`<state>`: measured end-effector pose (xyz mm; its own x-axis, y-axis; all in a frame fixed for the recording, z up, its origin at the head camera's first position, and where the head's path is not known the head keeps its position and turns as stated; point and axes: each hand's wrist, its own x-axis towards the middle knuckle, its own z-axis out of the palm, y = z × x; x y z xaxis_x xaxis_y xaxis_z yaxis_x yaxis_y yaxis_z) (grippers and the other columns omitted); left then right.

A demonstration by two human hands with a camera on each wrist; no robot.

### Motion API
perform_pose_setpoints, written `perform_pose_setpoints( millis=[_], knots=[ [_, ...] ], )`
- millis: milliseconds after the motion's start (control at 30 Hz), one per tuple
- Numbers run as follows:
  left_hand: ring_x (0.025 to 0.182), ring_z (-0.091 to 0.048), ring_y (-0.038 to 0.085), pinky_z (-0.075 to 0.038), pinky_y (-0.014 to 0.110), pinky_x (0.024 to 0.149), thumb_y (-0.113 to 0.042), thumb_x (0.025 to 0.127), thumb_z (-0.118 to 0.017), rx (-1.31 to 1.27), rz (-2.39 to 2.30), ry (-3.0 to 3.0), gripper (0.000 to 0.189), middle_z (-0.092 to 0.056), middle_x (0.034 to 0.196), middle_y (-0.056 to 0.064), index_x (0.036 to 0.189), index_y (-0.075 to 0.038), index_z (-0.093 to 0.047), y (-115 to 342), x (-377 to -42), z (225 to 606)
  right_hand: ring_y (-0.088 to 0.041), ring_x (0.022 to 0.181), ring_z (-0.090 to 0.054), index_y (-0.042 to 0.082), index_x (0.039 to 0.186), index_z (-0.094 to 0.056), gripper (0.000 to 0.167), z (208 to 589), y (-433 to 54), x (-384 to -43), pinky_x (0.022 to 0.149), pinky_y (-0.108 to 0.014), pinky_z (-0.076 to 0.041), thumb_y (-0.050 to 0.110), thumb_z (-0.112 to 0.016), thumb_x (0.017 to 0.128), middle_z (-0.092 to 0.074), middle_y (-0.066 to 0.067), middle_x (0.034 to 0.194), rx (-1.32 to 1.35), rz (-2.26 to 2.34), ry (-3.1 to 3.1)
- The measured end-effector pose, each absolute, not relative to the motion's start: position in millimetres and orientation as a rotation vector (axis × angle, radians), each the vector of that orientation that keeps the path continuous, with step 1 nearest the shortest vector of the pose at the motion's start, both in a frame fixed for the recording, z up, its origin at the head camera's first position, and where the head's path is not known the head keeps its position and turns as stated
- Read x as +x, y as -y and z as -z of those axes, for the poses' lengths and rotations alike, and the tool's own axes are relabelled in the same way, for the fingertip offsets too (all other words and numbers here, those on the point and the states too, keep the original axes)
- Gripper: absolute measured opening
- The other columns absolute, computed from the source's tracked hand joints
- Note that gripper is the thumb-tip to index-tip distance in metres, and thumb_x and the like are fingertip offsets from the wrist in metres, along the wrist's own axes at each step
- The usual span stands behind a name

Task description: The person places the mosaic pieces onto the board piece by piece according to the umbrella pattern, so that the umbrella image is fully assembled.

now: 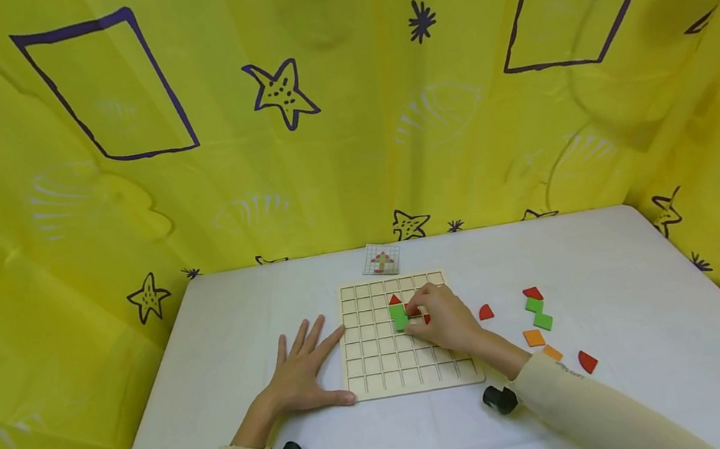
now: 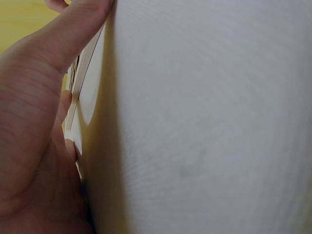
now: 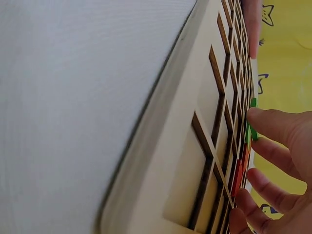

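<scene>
A wooden grid board (image 1: 381,365) lies on the white table. My left hand (image 1: 299,377) rests flat at its left edge with fingers spread, thumb and index fingertip against the board. Over the board's upper middle, my right hand (image 1: 445,319) pinches a green square tile (image 3: 254,132) between thumb and index finger. Beside it, another green tile (image 1: 396,310) lies on the grid, below a red triangle (image 1: 394,299). Red pieces (image 1: 412,310) next to the green ones are partly hidden by my right fingers.
Right of the board are scattered loose tiles: a red quarter-round piece (image 1: 486,312), green squares (image 1: 544,321), an orange square (image 1: 534,338) and another red piece (image 1: 588,361). A small pattern card (image 1: 382,260) lies behind the board. A yellow curtain (image 1: 351,164) hangs along the back.
</scene>
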<state>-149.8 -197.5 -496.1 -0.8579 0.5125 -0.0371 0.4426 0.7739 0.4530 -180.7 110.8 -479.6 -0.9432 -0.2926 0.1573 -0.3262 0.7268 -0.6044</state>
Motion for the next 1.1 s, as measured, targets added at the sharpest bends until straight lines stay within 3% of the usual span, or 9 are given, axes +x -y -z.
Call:
perform_pose_setpoints(
  millis=[400,867,1100],
  knots=[
    [0.155,-0.005,0.048,0.006,0.074,0.115,-0.075,0.07,-0.078,0.773,-0.678,-2.831,0.115,-0.015,0.17,0.021,0.161,-0.021,-0.034,198.6,-151.2,501.1,-0.029,0.101,-0.057,0.012,0.094,-0.079,0.017,481.1,-107.3,-179.1,0.084,-0.044,-0.051,0.02,-0.088,0.082,-0.067,-0.007,0.111,0.511,-0.937,2.872],
    [0.156,-0.001,0.045,0.007,0.074,0.116,-0.069,0.072,-0.081,0.722,-0.622,-2.802,0.112,-0.012,0.171,0.018,0.162,-0.023,-0.033,196.4,-151.5,495.9,-0.028,0.099,-0.054,0.012,0.095,-0.08,0.018,478.6,-105.8,-177.1,0.08,-0.042,-0.048,0.021,-0.088,0.082,-0.067,-0.007,0.112,0.506,-0.909,2.888],
    [0.154,-0.005,0.049,0.007,0.076,0.114,-0.077,0.07,-0.076,0.79,-0.717,-2.823,0.114,-0.016,0.169,0.022,0.162,-0.023,-0.034,198.5,-149.3,500.0,-0.027,0.095,-0.053,0.012,0.095,-0.08,0.018,479.8,-105.9,-176.8,0.076,-0.039,-0.046,0.021,-0.089,0.082,-0.067,-0.008,0.11,0.525,-0.898,2.879]
  ],
)
